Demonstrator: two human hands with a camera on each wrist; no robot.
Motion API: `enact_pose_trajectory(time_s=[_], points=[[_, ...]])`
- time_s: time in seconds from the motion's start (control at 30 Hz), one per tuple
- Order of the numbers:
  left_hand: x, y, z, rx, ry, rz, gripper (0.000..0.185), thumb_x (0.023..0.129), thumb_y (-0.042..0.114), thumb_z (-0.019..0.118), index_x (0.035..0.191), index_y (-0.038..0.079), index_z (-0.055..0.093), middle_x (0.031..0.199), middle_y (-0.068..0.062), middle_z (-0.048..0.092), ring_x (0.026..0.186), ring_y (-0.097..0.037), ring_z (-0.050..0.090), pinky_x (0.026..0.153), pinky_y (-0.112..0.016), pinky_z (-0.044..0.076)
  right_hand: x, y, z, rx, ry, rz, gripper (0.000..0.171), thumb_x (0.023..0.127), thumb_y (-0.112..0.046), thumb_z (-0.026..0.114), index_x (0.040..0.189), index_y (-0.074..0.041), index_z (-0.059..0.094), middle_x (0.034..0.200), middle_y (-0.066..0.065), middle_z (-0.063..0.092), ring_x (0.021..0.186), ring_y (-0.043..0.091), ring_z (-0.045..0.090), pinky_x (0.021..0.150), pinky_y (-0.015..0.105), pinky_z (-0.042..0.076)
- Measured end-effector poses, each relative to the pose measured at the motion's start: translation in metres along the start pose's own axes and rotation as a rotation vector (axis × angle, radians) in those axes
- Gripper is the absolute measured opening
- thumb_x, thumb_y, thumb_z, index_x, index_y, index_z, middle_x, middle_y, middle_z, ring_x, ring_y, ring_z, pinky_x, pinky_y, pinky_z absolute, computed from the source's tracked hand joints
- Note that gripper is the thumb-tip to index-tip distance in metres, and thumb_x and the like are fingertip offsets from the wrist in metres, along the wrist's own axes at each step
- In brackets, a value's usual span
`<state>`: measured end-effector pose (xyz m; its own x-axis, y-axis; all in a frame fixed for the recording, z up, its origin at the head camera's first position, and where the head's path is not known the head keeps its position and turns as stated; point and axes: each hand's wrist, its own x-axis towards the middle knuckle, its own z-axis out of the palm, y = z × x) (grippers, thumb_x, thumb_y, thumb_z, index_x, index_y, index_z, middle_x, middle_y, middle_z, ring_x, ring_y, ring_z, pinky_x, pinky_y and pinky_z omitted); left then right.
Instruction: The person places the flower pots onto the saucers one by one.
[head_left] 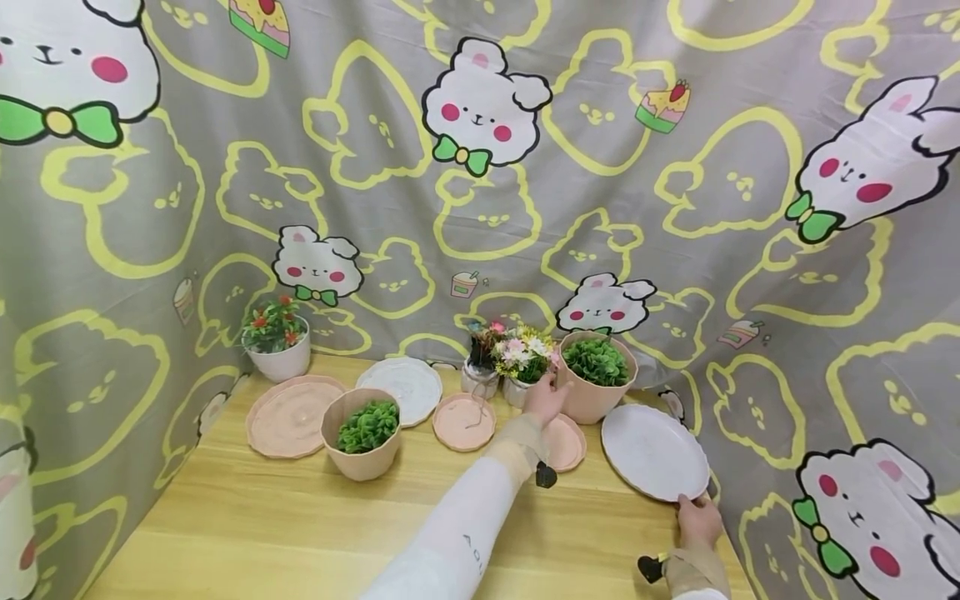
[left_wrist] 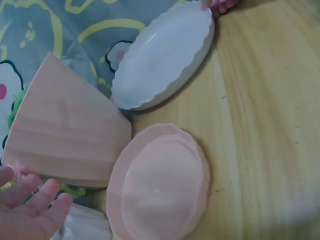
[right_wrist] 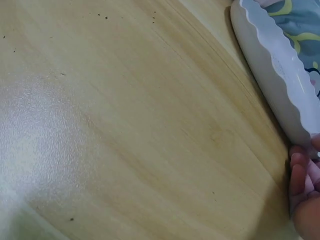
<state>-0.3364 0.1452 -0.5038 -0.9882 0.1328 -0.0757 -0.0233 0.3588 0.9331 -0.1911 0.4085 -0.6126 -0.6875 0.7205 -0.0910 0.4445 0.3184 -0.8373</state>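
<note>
My right hand (head_left: 699,523) pinches the near rim of a white scalloped plant saucer (head_left: 655,452) at the right side of the table. In the right wrist view, thumb and fingers (right_wrist: 298,172) meet at the end of that saucer. Reaching toward the back, my left hand (head_left: 546,398) is at the left side of a large pink pot (head_left: 592,400) with a green leafy plant (head_left: 596,362). Its fingers (left_wrist: 45,195) are spread and loosely bent beside the pot's wall. Below the pot lies a small pink saucer (left_wrist: 162,185), partly behind my left wrist in the head view.
Pots of small flowers (head_left: 525,354) stand behind my left hand. Another small pink saucer (head_left: 464,422), a white saucer (head_left: 408,387), a large pink saucer (head_left: 281,417), a pink pot (head_left: 362,458) and a white pot (head_left: 281,358) stand leftward. A patterned curtain (head_left: 480,208) encloses the wooden table (head_left: 300,533).
</note>
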Motion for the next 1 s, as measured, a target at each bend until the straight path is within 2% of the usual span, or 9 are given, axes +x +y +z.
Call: enact_pose_trajectory(time_s=[0.07, 0.13, 0.23, 0.33, 0.4, 0.5, 0.73, 0.9, 1.0], points=[[0.005, 0.005, 0.003, 0.018, -0.023, -0.006, 0.059, 0.098, 0.045, 0.052, 0.144, 0.008, 0.046, 0.14, -0.016, 0.056, 0.127, -0.034, 0.054, 0.103, -0.047, 0.048, 0.001, 0.0, 0.0, 0.019, -0.001, 0.015, 0.047, 0.093, -0.015, 0.052, 0.123, 0.021, 0.045, 0.127, 0.043, 0.044, 0.114, 0.053, 0.043, 0.104, 0.056, 0.036], [0.011, 0.01, 0.008, 0.051, -0.032, -0.003, 0.058, 0.098, 0.046, 0.05, 0.144, 0.01, 0.045, 0.144, -0.014, 0.052, 0.131, -0.035, 0.051, 0.107, -0.048, 0.045, 0.003, 0.0, 0.0, 0.026, 0.005, 0.032, 0.047, 0.093, -0.015, 0.054, 0.123, 0.02, 0.046, 0.124, 0.042, 0.047, 0.106, 0.049, 0.049, 0.093, 0.049, 0.043], [0.018, 0.014, 0.016, 0.049, -0.021, -0.029, 0.058, 0.096, 0.042, 0.052, 0.144, 0.01, 0.044, 0.145, -0.014, 0.051, 0.131, -0.035, 0.05, 0.108, -0.047, 0.044, 0.007, 0.004, 0.0, 0.022, 0.012, 0.042, 0.044, 0.091, -0.015, 0.058, 0.119, 0.018, 0.05, 0.107, 0.038, 0.058, 0.077, 0.03, 0.057, 0.071, 0.027, 0.044], [0.024, 0.016, 0.027, 0.009, 0.013, -0.074, 0.065, 0.094, 0.039, 0.057, 0.149, 0.012, 0.036, 0.147, -0.016, 0.048, 0.132, -0.038, 0.049, 0.108, -0.049, 0.044, 0.008, 0.007, 0.0, 0.044, 0.007, 0.055, 0.041, 0.091, -0.014, 0.06, 0.117, 0.017, 0.052, 0.075, 0.021, 0.065, 0.058, 0.006, 0.049, 0.056, 0.015, 0.038], [0.027, 0.018, 0.034, -0.002, 0.036, -0.097, 0.07, 0.093, 0.038, 0.058, 0.152, 0.012, 0.031, 0.146, -0.02, 0.047, 0.13, -0.04, 0.05, 0.107, -0.05, 0.045, 0.007, 0.009, 0.0, 0.069, -0.001, 0.064, 0.04, 0.091, -0.013, 0.06, 0.116, 0.017, 0.052, 0.062, 0.004, 0.063, 0.053, 0.0, 0.046, 0.05, 0.013, 0.039], [0.031, 0.021, 0.043, -0.003, 0.062, -0.139, 0.072, 0.093, 0.037, 0.059, 0.153, 0.013, 0.027, 0.142, -0.024, 0.049, 0.126, -0.041, 0.053, 0.104, -0.051, 0.047, 0.007, 0.01, -0.001, 0.106, -0.007, 0.071, 0.039, 0.091, -0.011, 0.059, 0.117, 0.017, 0.05, 0.054, -0.011, 0.057, 0.049, -0.001, 0.047, 0.047, 0.014, 0.041], [0.039, 0.025, 0.058, 0.089, 0.057, -0.262, 0.067, 0.097, 0.044, 0.051, 0.148, 0.003, 0.033, 0.133, -0.025, 0.056, 0.118, -0.039, 0.059, 0.099, -0.048, 0.05, 0.007, 0.016, -0.005, 0.113, 0.007, 0.063, 0.038, 0.091, -0.011, 0.059, 0.116, 0.017, 0.051, 0.054, -0.011, 0.057, 0.049, -0.001, 0.049, 0.047, 0.015, 0.042], [0.047, 0.023, 0.055, 0.075, 0.081, -0.285, 0.064, 0.096, 0.042, 0.053, 0.141, -0.002, 0.042, 0.128, -0.025, 0.059, 0.112, -0.039, 0.062, 0.094, -0.048, 0.053, 0.006, 0.019, -0.002, 0.148, -0.006, 0.049, 0.038, 0.092, -0.011, 0.058, 0.116, 0.018, 0.05, 0.054, -0.012, 0.059, 0.049, -0.001, 0.052, 0.047, 0.015, 0.044], [0.051, 0.023, 0.053, 0.023, 0.116, -0.279, 0.058, 0.095, 0.036, 0.055, 0.142, 0.002, 0.044, 0.124, -0.024, 0.061, 0.105, -0.038, 0.064, 0.088, -0.048, 0.055, 0.006, 0.018, 0.001, 0.166, -0.008, 0.045, 0.038, 0.092, -0.01, 0.057, 0.116, 0.018, 0.05, 0.054, -0.012, 0.059, 0.05, 0.0, 0.053, 0.047, 0.016, 0.045]])
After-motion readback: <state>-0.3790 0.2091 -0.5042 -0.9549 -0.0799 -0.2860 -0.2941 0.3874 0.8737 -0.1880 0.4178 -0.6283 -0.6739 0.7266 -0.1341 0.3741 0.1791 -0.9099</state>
